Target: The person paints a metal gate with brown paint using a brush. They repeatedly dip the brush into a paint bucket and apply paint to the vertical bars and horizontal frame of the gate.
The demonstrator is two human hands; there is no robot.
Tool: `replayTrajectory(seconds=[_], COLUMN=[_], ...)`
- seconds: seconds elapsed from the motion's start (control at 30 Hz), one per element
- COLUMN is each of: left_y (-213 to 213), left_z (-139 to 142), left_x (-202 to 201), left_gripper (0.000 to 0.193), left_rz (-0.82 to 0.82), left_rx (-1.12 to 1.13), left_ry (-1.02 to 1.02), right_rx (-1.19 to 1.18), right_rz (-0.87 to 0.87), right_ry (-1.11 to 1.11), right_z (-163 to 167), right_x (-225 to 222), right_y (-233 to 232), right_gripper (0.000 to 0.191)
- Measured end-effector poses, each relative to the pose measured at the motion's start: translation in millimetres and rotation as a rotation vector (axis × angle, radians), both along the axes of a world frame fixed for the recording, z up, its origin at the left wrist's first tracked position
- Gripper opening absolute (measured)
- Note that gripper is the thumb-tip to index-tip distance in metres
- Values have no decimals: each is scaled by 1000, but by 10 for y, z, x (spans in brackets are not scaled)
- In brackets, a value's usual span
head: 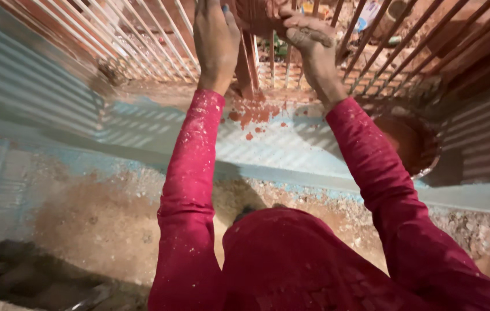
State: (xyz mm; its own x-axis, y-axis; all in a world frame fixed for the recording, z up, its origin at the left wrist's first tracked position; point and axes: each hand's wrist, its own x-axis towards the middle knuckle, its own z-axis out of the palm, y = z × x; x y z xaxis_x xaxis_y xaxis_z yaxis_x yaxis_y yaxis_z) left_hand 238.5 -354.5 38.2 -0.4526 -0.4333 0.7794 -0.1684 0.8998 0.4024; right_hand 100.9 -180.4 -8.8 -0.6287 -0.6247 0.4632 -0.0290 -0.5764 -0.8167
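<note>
I see the left hand (216, 40) laid flat, fingers released, against the reddish clay lump (256, 17) at the metal grille (141, 40). The right hand (308, 40) is curled, clenched on the lump's top edge. A clay-filled bowl (412, 144) sits on the ledge (158, 129) near the right sleeve.

A round pan of reddish paste (409, 144) sits on the pale blue ledge (141, 129).

Both your arms are raised and stretched forward, red sleeves drawn to the wrists. Your left hand (216, 40) is held upright, back toward you, fingers extended upward together and cut by the top edge. Your right hand (308, 37) is bent at the wrist, fingers curled forward and down, smeared with reddish mud.
</note>
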Motion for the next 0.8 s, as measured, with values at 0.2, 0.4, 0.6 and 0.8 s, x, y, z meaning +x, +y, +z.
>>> replayTrajectory(seconds=[0.2, 0.4, 0.6, 0.8], left_y=[4, 22, 43, 12], left_z=[-63, -134, -270, -312], left_x=[46, 14, 77, 69], left_gripper=[39, 46, 46, 42], left_rz=[23, 44, 54, 44], left_rx=[70, 100, 103, 87], left_ry=[-38, -55, -62, -23], right_rx=[37, -73, 145, -179], right_rz=[-74, -231, -44, 93], right_ry=[15, 110, -75, -181], right_z=[-64, -10, -502, -347], right_x=[-130, -215, 172, -86], right_y=[93, -59, 50, 143], right_gripper=[9, 4, 16, 13])
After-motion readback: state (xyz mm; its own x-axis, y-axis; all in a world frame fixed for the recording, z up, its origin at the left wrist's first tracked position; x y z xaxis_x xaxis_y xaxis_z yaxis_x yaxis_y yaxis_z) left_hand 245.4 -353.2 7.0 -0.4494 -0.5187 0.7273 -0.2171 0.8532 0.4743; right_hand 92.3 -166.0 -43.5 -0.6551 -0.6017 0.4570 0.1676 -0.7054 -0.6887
